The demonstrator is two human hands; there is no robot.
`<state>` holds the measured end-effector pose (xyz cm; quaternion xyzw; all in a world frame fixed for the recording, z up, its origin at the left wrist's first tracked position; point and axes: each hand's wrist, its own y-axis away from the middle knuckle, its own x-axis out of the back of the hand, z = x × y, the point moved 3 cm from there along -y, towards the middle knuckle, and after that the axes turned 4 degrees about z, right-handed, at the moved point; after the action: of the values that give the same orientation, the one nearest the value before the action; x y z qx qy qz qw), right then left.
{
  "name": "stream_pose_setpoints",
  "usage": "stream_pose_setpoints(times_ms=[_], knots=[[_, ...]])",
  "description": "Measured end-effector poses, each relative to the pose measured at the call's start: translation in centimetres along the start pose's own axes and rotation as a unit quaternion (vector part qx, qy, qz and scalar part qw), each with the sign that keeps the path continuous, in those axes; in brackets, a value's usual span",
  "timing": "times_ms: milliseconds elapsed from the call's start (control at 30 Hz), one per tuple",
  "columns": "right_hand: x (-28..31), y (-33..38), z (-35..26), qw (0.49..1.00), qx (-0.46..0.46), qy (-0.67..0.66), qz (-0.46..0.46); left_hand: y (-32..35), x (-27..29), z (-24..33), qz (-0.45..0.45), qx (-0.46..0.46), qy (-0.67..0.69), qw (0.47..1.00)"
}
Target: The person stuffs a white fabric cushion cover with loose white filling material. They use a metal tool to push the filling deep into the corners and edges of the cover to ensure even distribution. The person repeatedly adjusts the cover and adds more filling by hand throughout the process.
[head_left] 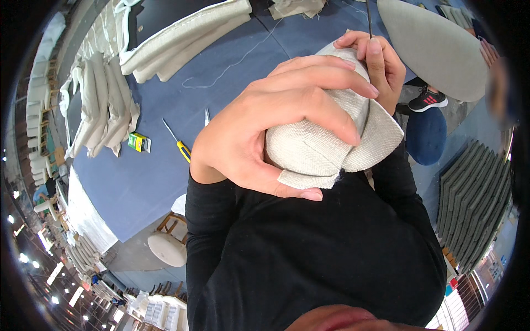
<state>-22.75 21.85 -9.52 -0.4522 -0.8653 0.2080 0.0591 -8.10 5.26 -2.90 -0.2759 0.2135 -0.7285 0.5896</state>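
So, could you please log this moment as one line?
left hand: grips fabric pad | right hand: pinches needle | surface: blue table

Bright even light, strong fisheye bending

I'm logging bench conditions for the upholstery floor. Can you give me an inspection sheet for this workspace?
Surface: blue work table, largely covered with fabric pieces.
Job's things: small rounded pad covered in beige woven fabric, held up close; thin dark needle rising from it.
Clutter: folded beige fabric covers at left, a longer cover at top, yellow-handled screwdriver, small green and yellow box, loose white thread.
Hands: left hand wraps the pad, fingers over its top; right hand pinches the needle behind it.
Cables: nothing seen.
Surroundings: stacked grey panels at right, wooden stool below the table, another person's shoe.
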Motion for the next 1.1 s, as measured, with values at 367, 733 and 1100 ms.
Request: stream_pose_setpoints(times_ms=[367, 733, 1100], knots=[[0.0, -0.4, 0.1, 1.0, -0.009, 0.001, 0.013, 0.3, 0.2, -0.5, 0.054, 0.069, 0.005, 0.996], [-0.3, 0.7, 1.4, 1.0, -0.02, -0.003, 0.003, 0.3, -0.9, 0.9, 0.107, -0.119, 0.032, 0.987], [-1.1, 0.0, 0.2, 0.991, -0.116, -0.057, 0.019, 5.4, -1.7, 4.5, 0.302, 0.079, -0.14, 0.94]])
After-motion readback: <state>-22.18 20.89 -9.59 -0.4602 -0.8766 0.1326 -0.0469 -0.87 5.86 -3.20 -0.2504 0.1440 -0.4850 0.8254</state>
